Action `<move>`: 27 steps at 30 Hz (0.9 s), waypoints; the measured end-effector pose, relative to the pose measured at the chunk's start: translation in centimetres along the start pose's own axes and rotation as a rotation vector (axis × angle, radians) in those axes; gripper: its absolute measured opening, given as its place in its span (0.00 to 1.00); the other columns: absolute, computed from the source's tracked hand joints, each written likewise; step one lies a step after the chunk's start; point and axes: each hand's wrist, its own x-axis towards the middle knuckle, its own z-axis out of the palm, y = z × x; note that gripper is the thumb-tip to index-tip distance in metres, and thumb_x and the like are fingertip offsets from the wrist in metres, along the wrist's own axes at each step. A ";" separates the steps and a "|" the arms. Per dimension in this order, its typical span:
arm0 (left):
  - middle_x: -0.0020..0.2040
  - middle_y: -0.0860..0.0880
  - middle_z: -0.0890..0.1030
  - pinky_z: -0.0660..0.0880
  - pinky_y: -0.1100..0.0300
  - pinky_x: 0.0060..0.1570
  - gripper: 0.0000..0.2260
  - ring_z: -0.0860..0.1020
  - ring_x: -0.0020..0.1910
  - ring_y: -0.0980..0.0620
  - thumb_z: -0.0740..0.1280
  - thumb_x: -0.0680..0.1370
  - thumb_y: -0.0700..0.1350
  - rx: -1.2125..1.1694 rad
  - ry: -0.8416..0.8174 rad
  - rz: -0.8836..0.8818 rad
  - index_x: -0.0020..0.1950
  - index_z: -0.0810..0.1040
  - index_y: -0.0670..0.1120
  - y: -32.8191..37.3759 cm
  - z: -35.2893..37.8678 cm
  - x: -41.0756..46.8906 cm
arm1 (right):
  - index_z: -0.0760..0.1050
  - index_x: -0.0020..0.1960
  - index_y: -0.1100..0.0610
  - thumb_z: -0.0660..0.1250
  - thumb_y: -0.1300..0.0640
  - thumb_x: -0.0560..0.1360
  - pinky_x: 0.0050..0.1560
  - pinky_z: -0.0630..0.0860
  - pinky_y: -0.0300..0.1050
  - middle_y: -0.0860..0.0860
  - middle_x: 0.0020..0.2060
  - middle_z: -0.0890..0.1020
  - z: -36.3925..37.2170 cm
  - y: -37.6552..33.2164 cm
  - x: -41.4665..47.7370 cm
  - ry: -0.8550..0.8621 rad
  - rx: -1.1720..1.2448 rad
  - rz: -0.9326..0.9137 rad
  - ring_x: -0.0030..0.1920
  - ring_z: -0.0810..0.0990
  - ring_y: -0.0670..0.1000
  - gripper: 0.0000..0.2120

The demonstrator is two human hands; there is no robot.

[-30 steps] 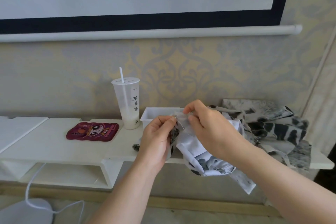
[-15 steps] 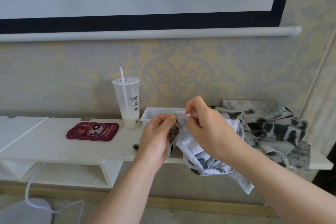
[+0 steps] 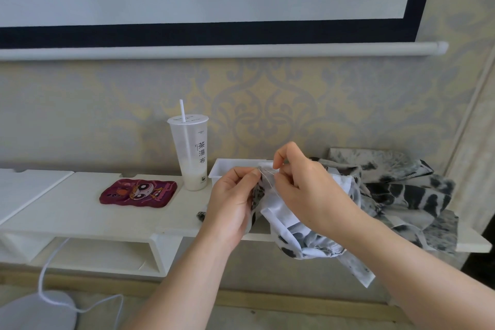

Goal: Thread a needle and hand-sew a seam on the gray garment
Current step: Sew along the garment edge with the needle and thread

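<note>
Fingertips (image 3: 281, 155) of the right hand (image 3: 308, 190) are pinched tight on a thin needle (image 3: 265, 171), center frame. Edge of the gray garment (image 3: 278, 209) is pinched by the left hand (image 3: 230, 203), fingers curled.

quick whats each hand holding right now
Left hand: pinches the gray-and-white patterned fabric garment.
Right hand: pinches what looks like a thin metal needle at the garment's edge.

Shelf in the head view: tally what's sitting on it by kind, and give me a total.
drink cup with straw: 1
cartoon phone case: 1
white tray: 1
gray patterned garment: 1, one heap, partly lifted off
Total: 4
</note>
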 end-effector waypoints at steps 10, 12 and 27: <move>0.33 0.50 0.81 0.75 0.67 0.36 0.07 0.79 0.34 0.56 0.62 0.78 0.33 0.274 0.010 0.155 0.41 0.76 0.39 -0.1 -0.2 -0.1 | 0.61 0.44 0.49 0.56 0.66 0.76 0.30 0.63 0.49 0.47 0.23 0.66 -0.1 -0.2 0.1 0.001 0.015 0.037 0.25 0.64 0.47 0.11; 0.40 0.53 0.83 0.75 0.67 0.40 0.07 0.80 0.38 0.58 0.64 0.78 0.34 0.404 0.009 0.225 0.41 0.76 0.41 -0.1 -0.2 -0.1 | 0.61 0.45 0.51 0.55 0.66 0.75 0.30 0.63 0.48 0.47 0.23 0.66 -0.1 -0.2 0.1 0.006 0.015 0.043 0.26 0.63 0.47 0.10; 0.33 0.55 0.81 0.73 0.70 0.38 0.06 0.78 0.35 0.60 0.66 0.77 0.35 0.519 0.074 0.313 0.41 0.79 0.42 -0.2 -0.8 -0.4 | 0.79 0.45 0.58 0.66 0.60 0.76 0.42 0.76 0.36 0.49 0.38 0.83 -1.8 0.5 -0.6 -0.157 0.444 0.077 0.36 0.78 0.45 0.04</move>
